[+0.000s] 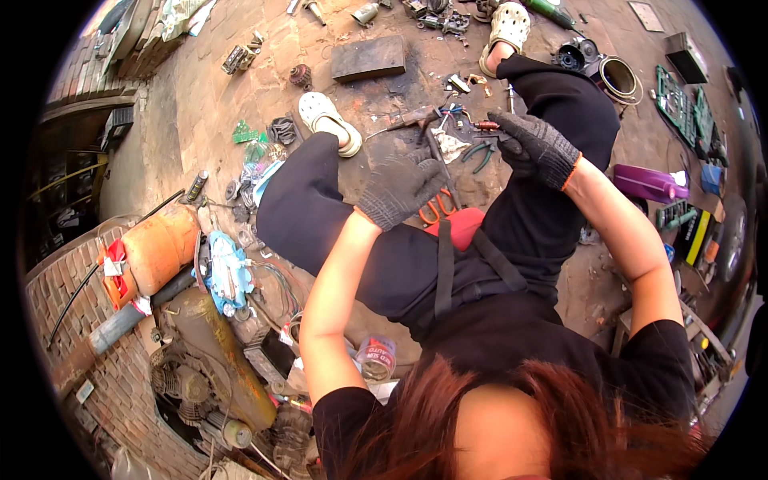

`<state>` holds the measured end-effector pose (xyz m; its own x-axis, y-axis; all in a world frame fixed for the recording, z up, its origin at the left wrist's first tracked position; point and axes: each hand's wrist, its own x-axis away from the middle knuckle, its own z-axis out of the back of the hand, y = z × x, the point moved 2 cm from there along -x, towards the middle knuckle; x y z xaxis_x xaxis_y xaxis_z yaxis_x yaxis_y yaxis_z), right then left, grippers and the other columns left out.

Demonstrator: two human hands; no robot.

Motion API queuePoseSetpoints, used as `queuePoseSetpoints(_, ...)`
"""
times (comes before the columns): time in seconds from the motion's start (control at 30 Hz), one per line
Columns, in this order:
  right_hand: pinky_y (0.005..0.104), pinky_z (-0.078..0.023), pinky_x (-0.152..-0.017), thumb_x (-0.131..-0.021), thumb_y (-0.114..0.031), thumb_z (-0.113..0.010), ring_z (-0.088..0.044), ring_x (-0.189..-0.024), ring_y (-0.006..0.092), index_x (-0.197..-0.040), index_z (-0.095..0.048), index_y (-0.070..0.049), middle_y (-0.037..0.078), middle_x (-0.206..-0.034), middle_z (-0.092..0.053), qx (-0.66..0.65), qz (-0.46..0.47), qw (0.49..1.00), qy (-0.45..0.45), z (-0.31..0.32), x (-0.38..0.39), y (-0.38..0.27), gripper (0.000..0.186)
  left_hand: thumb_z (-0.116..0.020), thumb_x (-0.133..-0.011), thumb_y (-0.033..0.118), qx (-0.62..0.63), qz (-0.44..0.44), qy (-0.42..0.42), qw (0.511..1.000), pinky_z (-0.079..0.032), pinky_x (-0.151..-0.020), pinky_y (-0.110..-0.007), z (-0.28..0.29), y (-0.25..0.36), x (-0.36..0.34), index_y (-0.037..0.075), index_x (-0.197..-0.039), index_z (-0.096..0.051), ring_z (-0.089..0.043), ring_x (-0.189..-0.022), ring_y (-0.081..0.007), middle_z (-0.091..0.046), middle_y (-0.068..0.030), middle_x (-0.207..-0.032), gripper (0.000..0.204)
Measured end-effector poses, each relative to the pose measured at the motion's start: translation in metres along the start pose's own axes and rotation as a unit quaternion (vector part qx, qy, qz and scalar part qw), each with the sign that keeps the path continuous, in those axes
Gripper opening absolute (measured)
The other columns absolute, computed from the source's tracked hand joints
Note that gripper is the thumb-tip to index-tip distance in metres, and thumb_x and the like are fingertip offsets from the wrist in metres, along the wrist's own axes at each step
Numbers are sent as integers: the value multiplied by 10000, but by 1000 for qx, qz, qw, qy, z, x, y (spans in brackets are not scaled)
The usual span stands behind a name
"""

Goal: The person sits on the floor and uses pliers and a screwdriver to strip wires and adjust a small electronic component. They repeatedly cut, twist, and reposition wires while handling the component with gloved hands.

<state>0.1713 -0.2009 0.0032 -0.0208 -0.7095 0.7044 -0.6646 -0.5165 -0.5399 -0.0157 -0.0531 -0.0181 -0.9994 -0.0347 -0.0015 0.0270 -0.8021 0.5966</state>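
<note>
My left hand [400, 190], in a dark grey knit glove, hovers over my left thigh with its fingers stretched out and nothing visible in it. Just beyond its fingertips lie orange-handled scissors [434, 208]. My right hand [538, 148], gloved alike with an orange cuff, is above my right knee, its fingers loosely bent and apart; I see nothing in it. A red-handled tool [486, 125] shows by its fingertips; whether they touch is unclear. Between my legs lie a hammer [414, 120], green-handled pliers [479, 155] and a crumpled white rag [450, 146].
A dark metal block [369, 59] lies ahead on the brick ground. To the left are an orange cylinder [160, 250], a blue plastic bag [229, 274] and a clear jar [376, 357]. On the right stand a purple container [650, 183] and an open green tool case [677, 102].
</note>
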Motion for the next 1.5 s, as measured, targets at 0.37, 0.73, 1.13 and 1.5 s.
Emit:
queuePoseSetpoints(0.37, 228, -250, -375, -955, -393, -468, -367, -389, 82, -735, -548, -119, -31, -482, -393, 106, 51, 991, 56, -13, 0, 18, 361, -661, -866, 235, 446, 148, 180, 864, -441, -614, -285, -3, 31, -30, -3, -862, -638, -536, -671, -110, -578, -14, -730, 239)
queuePoseSetpoints(0.73, 228, -204, -382, -970, -398, -447, -325, -410, 62, -855, -546, -187, -57, -542, -422, -22, -171, 977, -123, -1, -9, 39, 259, -578, -800, 283, 51, -137, -6, 989, -470, -790, -386, 23, 25, -34, 117, -1048, -663, -602, -888, -301, -643, -102, -956, 310)
queuePoseSetpoints(1.13, 245, -336, -439, -887, -308, -532, -453, -475, 101, -1034, -592, -63, 17, -602, -507, 302, 210, 924, 102, -13, -31, 2, 292, -619, -867, 104, 429, 153, 277, 846, -403, -534, -261, 2, 12, -32, -24, -942, -634, -489, -588, -91, -534, -19, -643, 149)
queuePoseSetpoints(1.5, 295, -467, -542, -903, -203, -530, -595, -578, 165, -918, -627, -11, 87, -663, -603, 512, 498, 692, 104, -29, 3, -24, 215, -569, -915, 184, 815, 177, 213, 509, -312, -457, -237, 1, 40, -26, 59, -743, -530, -382, -466, -76, -459, 9, -602, 216)
